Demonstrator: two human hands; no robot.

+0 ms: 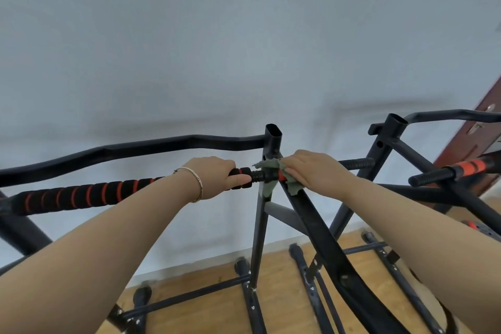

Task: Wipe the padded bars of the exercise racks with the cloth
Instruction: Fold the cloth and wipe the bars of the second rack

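Note:
A black foam-padded bar with red stripes [89, 195] runs from the left edge toward the rack's upright post [273, 141]. My left hand [217, 179], a bangle on its wrist, grips the right end of this padding. My right hand [311, 173] holds a grey-green cloth [267, 184] wrapped over the bar beside the post, fingers curled over it. The bar's far end [355, 163], ribbed black, sticks out behind my right hand.
A second rack [390, 149] stands to the right with its own black and orange padded bar [455, 169]. Black frame legs [257, 238] reach down to the wooden floor [217, 306]. A pale wall is behind, and a red-brown door [477, 141] at far right.

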